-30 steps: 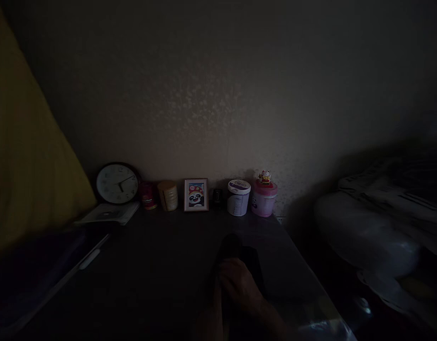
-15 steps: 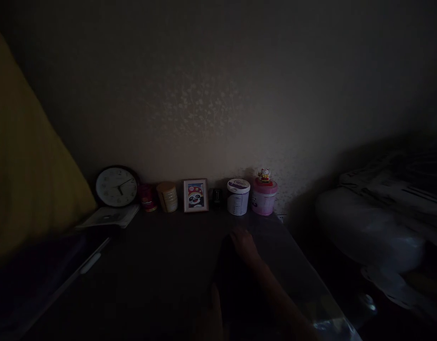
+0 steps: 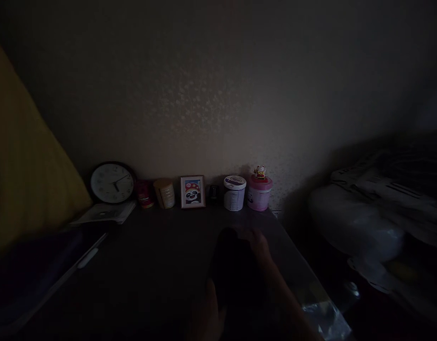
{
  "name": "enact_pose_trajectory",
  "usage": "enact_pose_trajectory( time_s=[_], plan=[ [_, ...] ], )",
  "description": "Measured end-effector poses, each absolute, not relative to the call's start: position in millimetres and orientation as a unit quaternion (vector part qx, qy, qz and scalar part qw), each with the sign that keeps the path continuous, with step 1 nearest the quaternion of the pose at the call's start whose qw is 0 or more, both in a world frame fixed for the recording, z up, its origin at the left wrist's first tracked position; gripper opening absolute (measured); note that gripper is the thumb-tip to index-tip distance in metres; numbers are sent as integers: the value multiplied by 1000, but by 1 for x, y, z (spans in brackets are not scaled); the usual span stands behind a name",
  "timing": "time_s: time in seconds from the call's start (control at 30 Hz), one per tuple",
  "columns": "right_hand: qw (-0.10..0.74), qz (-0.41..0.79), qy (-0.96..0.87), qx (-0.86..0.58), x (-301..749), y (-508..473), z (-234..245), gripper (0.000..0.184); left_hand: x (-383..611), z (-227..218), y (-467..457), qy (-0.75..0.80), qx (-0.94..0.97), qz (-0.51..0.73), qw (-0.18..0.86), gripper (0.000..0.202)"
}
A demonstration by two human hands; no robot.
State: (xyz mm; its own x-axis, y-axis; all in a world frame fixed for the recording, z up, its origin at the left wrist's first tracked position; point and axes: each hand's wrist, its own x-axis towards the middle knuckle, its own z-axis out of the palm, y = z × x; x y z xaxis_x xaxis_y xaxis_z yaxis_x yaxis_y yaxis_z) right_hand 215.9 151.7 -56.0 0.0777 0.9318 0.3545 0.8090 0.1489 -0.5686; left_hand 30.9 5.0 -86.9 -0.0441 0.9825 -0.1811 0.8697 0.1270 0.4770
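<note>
The light is very dim. A black object [image 3: 237, 272] with a rounded far end is in front of me at the table's right half; it is too dark to make out its kind. My right hand [image 3: 259, 244] is closed at its far right edge, with the fingers bent over towards the object. Nearer to me, my left hand [image 3: 207, 315] is against the object's near left side, thumb and a finger showing and the rest lost in shadow.
Along the wall on the dark table [image 3: 150, 255] stand a clock [image 3: 112, 183], a red tin [image 3: 144, 195], a tan container [image 3: 164, 194], a framed panda picture [image 3: 192, 192], a white tub [image 3: 234, 194] and a pink tub [image 3: 260, 195] topped by a figurine [image 3: 260, 172]. Bagged bundles [image 3: 356, 218] lie to the right.
My right hand has shifted slightly right, and more of the black object's rounded far end shows. My left hand has come a little further into view. The view has shifted slightly.
</note>
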Motion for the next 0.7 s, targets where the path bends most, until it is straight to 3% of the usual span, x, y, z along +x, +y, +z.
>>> enact_pose_trajectory(
  time_s=[0.17, 0.37, 0.5, 0.7],
  plan=[
    [318, 152, -635, -688, 246, 112, -69, 34, 32, -90, 5, 709, 652, 111, 244, 59],
    [319, 133, -637, -690, 249, 88, -86, 28, 30, -73, 4, 695, 662, 112, 257, 61],
    [316, 170, -629, -690, 245, 81, -85, 34, 30, -61, 0, 699, 662, 106, 249, 61],
    [345, 207, -629, -665, 225, 73, -81, 36, 27, -76, 3, 675, 673, 132, 272, 62]
  ],
)
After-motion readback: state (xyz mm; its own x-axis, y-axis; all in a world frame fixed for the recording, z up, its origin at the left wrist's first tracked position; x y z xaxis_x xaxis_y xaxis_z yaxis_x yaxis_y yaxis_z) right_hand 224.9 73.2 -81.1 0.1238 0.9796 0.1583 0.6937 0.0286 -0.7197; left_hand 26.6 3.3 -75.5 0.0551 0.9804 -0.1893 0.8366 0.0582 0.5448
